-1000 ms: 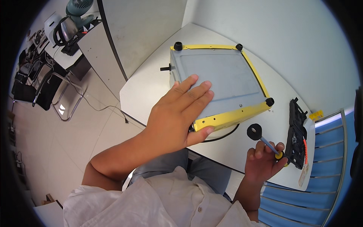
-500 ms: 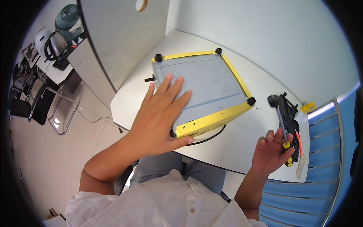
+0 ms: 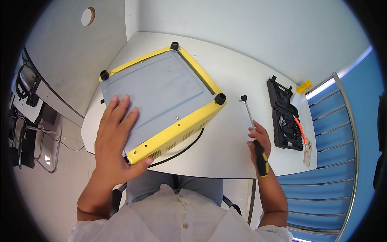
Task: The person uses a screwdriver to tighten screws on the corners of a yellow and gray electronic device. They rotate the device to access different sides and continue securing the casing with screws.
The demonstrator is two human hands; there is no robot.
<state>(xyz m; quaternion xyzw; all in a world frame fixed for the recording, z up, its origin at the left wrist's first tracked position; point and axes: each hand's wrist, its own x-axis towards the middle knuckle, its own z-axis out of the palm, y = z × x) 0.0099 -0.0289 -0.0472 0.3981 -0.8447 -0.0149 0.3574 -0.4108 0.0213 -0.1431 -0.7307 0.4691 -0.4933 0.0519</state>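
A yellow boxy appliance (image 3: 189, 125) lies bottom up on the table, its grey base plate (image 3: 161, 88) facing me. Black feet (image 3: 220, 99) stand up at its corners, and the near yellow side has vent slots. My left hand (image 3: 117, 141) is spread over the plate's near left part, fingers apart, thumb against the yellow edge. To the right, my right hand (image 3: 260, 141) holds a screwdriver (image 3: 262, 161) with a black and yellow handle, its shaft pointing away from me. At the shaft's tip sits a small black piece (image 3: 244, 98) that looks like one of the feet.
An unfolded black tool case (image 3: 282, 125) with bits inside lies at the table's right, an orange flexible shaft (image 3: 299, 127) across it. A yellow piece (image 3: 304, 86) is behind it. A black cord (image 3: 181, 151) curves from the appliance. Metal railings (image 3: 334, 141) stand beyond the right edge.
My view has swung to the right. My right hand has turned the screwdriver, its tip moving away from the tool case, down toward the tabletop. The left hand stays on the appliance.
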